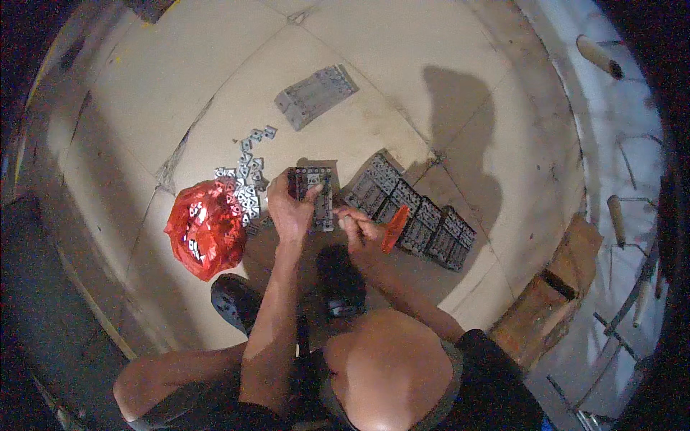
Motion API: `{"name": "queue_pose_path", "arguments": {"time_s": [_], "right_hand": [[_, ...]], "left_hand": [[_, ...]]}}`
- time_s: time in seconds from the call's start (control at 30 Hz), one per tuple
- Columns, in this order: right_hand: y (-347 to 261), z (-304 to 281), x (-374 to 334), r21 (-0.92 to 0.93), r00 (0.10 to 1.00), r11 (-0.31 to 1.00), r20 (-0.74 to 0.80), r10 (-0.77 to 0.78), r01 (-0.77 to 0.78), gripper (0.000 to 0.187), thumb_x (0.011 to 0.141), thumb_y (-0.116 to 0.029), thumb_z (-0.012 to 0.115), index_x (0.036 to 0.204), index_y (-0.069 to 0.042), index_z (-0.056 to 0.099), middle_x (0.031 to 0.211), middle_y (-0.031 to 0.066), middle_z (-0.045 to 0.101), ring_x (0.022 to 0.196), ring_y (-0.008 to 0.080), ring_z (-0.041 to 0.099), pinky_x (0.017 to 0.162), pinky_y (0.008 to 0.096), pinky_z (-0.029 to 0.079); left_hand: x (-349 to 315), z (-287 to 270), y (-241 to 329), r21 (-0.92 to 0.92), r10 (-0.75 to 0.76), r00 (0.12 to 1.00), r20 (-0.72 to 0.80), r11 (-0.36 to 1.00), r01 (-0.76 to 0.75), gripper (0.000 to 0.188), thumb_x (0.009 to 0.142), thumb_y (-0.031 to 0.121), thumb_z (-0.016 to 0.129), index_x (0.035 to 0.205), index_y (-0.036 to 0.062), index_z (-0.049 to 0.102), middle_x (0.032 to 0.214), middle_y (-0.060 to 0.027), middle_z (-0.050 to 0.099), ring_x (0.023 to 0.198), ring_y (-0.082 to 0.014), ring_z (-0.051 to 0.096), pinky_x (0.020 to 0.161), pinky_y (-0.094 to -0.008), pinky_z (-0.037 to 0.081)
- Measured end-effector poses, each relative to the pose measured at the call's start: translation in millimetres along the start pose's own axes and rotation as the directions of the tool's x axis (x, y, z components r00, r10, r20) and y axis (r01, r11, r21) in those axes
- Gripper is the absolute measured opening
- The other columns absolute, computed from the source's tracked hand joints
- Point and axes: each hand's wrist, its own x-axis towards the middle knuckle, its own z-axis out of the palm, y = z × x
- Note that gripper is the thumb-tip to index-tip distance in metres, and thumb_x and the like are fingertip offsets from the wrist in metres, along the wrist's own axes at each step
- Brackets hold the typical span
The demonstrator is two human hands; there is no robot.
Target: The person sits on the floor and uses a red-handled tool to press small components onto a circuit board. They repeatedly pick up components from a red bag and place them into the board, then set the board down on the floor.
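My left hand grips a grey and black rectangular block with a row of round, screw-like terminals along its far end; the thumb presses on its face. Close beside the block's right edge is my right hand, its fingers closed on an orange-handled tool. The tool's working end is too small to make out. Left of my left hand, small metal plates lie scattered on the floor. They lead to a red plastic bag with more shiny pieces in it.
Several similar blocks stand in a slanting row right of my right hand. Another grey block lies farther off on the tiled floor. A brown box is at the right, and my dark shoes are below the work.
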Motion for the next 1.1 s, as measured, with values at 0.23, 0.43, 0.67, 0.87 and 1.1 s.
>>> {"name": "queue_pose_path", "arguments": {"time_s": [0.23,0.43,0.67,0.87,1.1], "right_hand": [[22,21,-10,-0.029,0.963,0.964,-0.03,-0.266,0.266,0.015,0.101,-0.002,0.058,0.111,0.003,0.068,0.114,0.014,0.072,0.106,0.024,0.069,0.096,0.0357,0.054],[36,52,1,-0.059,0.851,0.859,0.184,-0.492,0.509,0.019,0.09,0.002,0.069,0.108,-0.004,0.068,0.109,0.0139,0.073,0.105,0.0312,0.071,0.093,0.0412,0.058],[54,89,42,-0.13,0.508,0.518,0.491,-0.707,0.846,0.034,0.089,-0.006,0.075,0.121,-0.009,0.063,0.117,0.0125,0.07,0.112,0.0304,0.069,0.096,0.0414,0.058],[54,91,44,0.087,0.808,0.992,0.576,-0.125,0.091,0.032,0.096,-0.011,0.069,0.125,-0.004,0.06,0.122,0.0092,0.068,0.112,0.0236,0.067,0.095,0.0361,0.056],[29,81,77,-0.105,0.633,0.647,0.37,-0.68,0.755,0.024,0.089,-0.001,0.072,0.111,-0.005,0.065,0.109,0.0147,0.072,0.104,0.0357,0.07,0.088,0.0453,0.058]], "left_hand": [[12,10,3,0.222,-0.045,0.996,-0.077,0.973,0.061,0.042,0.079,0.02,0.088,0.105,-0.0041,0.067,0.095,-0.0193,0.074,0.084,-0.032,0.071,0.079,-0.0398,0.056],[-7,-32,-1,-0.074,-0.187,0.97,-0.158,0.981,0.177,0.029,0.09,0.004,0.074,0.117,-0.0038,0.069,0.1,-0.0157,0.077,0.088,-0.0211,0.072,0.082,-0.035,0.057],[-2,-132,-77,-0.015,-0.09,0.648,-0.756,0.993,0.121,0.026,0.089,0.013,0.081,0.107,-0.005,0.074,0.1,-0.0138,0.078,0.086,-0.0234,0.072,0.081,-0.0354,0.058],[-13,-188,-159,0.101,-0.097,0.597,-0.797,0.952,0.289,0.035,0.086,0.01,0.079,0.116,-0.0049,0.069,0.105,-0.0187,0.072,0.092,-0.0296,0.07,0.084,-0.0391,0.057],[-74,-120,-144,0.166,-0.103,0.603,-0.791,0.913,0.374,0.04,0.082,-0.001,0.073,0.122,-0.0024,0.067,0.113,-0.0213,0.069,0.102,-0.0352,0.069,0.089,-0.0404,0.057]]}}
